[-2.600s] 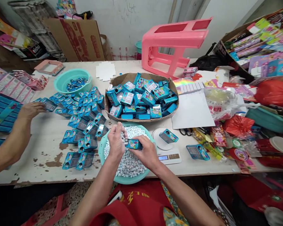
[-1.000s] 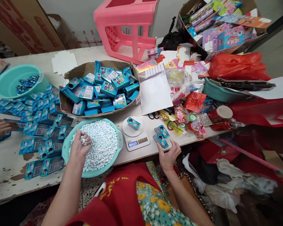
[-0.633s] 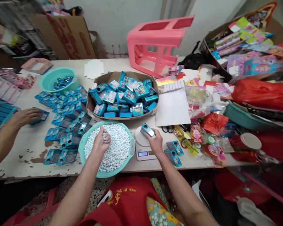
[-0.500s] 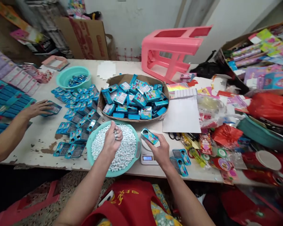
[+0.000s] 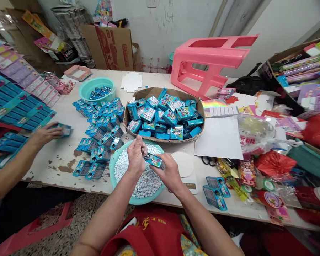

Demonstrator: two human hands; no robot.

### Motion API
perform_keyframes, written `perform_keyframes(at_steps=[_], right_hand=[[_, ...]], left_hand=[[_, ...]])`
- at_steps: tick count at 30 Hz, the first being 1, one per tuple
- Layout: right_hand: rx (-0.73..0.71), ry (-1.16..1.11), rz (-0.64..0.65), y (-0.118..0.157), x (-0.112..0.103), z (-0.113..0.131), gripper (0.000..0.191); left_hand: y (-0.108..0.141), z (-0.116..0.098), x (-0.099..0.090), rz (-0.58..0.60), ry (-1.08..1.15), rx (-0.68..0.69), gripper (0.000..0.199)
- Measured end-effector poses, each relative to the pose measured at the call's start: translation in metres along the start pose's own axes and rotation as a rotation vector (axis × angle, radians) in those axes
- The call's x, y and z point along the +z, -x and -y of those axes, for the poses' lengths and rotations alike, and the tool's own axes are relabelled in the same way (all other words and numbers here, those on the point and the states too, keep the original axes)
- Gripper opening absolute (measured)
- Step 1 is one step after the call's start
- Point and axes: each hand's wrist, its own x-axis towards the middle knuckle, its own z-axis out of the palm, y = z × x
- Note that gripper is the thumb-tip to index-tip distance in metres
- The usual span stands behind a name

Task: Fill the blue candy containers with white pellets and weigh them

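Note:
My right hand (image 5: 170,172) grips a blue candy tin (image 5: 153,160), tilted over the basin, with a round hole at its left end. Against that hole my left hand (image 5: 136,153) is closed; the earlier picture shows white candies in it, though its fingers now mostly hide them. Below both hands, a turquoise basin (image 5: 114,181) is full of small white candies (image 5: 149,181). Just right of my right hand stands a white kitchen scale (image 5: 183,164) with nothing on its plate. Several similar tins (image 5: 215,192) stand together to the right of the scale.
Behind the basin, a cardboard tray (image 5: 128,131) holds many blue tins. More tins (image 5: 101,138) stand in rows to the left, beside another turquoise bowl (image 5: 82,89). A co-worker's hand (image 5: 46,135) holds a tin at the left. A pink stool (image 5: 202,60) lies behind; scissors (image 5: 208,161) lie right.
My right hand has lifted the tin leftward from over the scale to my left hand. The left hand has turned and met the tin's hole. The view has shifted slightly.

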Motion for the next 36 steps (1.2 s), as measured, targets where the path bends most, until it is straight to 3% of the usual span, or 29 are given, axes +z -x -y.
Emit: perform_keyframes(at_steps=[4, 7, 9, 11, 13, 18, 21, 23, 27, 30, 33, 36], right_hand=[[0.061, -0.097, -0.005, -0.001, -0.008, 0.001, 0.031], [0.138, -0.170, -0.057, 0.009, -0.032, -0.007, 0.028], [0.205, -0.149, -0.137, 0.020, -0.050, -0.023, 0.028], [0.276, -0.079, -0.242, 0.031, -0.061, -0.050, 0.030], [0.310, 0.006, -0.344, 0.039, -0.061, -0.083, 0.033], [0.348, 0.019, -0.408, 0.042, -0.031, -0.152, 0.038], [0.369, 0.072, -0.462, 0.044, -0.021, -0.160, 0.055], [0.356, 0.144, -0.520, 0.050, -0.025, -0.151, 0.066], [0.280, 0.231, -0.589, 0.067, -0.045, -0.119, 0.057], [0.210, 0.184, -0.590, 0.067, -0.053, -0.098, 0.045], [0.162, 0.033, -0.504, 0.053, -0.048, -0.077, 0.038], [0.158, -0.174, -0.415, 0.041, -0.032, -0.047, 0.043]], left_hand=[[-0.012, -0.003, -0.019, 0.046, -0.013, -0.065, 0.045], [-0.024, 0.001, -0.052, 0.163, -0.405, -0.064, 0.036], [-0.037, 0.007, -0.070, 0.268, -0.729, 0.009, 0.023], [-0.057, 0.017, -0.073, 0.304, -0.898, 0.116, 0.020], [-0.084, 0.030, -0.054, 0.274, -0.919, 0.188, 0.026], [-0.158, 0.075, 0.038, 0.093, -0.904, 0.074, 0.035], [-0.184, 0.096, 0.074, 0.012, -0.891, 0.034, 0.029], [-0.191, 0.099, 0.080, -0.034, -0.863, 0.022, 0.023], [-0.182, 0.076, 0.055, -0.101, -0.749, 0.035, 0.015], [-0.156, 0.047, 0.017, -0.032, -0.417, -0.147, 0.016], [-0.111, 0.028, -0.014, 0.127, -0.037, -0.442, 0.015], [-0.050, 0.023, -0.029, 0.237, 0.025, -0.495, 0.021]])
